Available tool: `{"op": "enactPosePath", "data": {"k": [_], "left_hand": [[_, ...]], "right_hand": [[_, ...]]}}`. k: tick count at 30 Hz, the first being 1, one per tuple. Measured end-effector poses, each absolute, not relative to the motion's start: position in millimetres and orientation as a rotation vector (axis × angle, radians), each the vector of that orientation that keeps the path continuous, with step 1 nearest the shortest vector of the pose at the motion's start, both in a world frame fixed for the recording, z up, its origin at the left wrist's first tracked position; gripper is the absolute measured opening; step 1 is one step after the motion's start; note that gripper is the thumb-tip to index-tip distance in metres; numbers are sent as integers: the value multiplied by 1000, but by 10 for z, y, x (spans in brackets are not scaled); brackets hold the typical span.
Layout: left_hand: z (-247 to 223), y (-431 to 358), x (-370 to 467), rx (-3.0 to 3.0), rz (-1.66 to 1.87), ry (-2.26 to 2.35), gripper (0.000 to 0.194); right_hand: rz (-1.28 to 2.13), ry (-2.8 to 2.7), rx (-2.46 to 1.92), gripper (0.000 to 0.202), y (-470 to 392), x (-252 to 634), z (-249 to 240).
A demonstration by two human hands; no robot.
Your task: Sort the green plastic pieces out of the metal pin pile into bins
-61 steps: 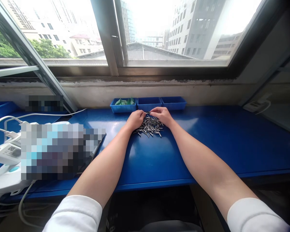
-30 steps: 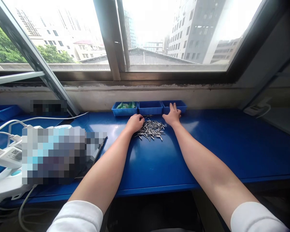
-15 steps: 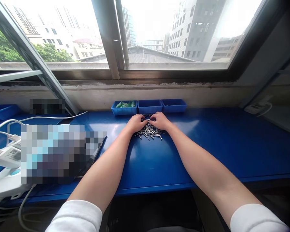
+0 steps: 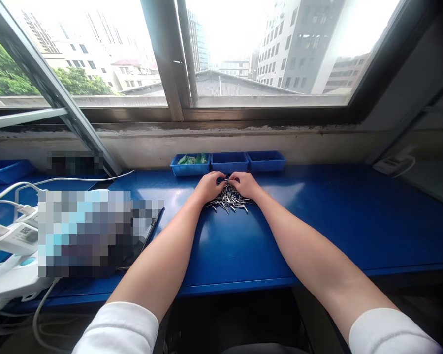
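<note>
A loose pile of small silvery metal pins lies on the blue tabletop, in front of three blue bins. My left hand is at the pile's left back edge, its fingers curled inward. From the right, my right hand reaches over the back of the pile, fingers bent toward the left hand. The fingertips of both hands nearly meet above the pins. Whatever lies between the fingers is too small to make out.
Behind the hands stand a blue bin with green-tinted packets, a middle blue bin and a right blue bin with dark contents. At left are a white power strip, cables and blurred items. A window is behind.
The fingers of my left hand have shifted slightly up and to the right, closer to my right fingertips. The pile looks nearly the same.
</note>
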State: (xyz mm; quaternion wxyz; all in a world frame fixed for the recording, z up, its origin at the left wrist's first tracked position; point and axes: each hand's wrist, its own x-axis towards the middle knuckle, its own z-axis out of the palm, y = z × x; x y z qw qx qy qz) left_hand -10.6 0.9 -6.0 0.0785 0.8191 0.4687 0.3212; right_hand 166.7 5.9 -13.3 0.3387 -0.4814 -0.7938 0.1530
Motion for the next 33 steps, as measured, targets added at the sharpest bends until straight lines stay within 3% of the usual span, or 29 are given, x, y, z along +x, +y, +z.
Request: {"op": "enactPosePath", "data": {"k": [16,22,33], "left_hand": [[-16,-2,-61,2461,1118,1301,23],[-49,35,-92,2455,1174,1361,26],[-73,47,-88,2441,1226,1361,24]], "right_hand": [[397,-1923,-1202,38,14,1645,-58],[625,-1727,-1058,24,-1,1647,-42],[860,-1539,-912,21,38,1693,-81]]}}
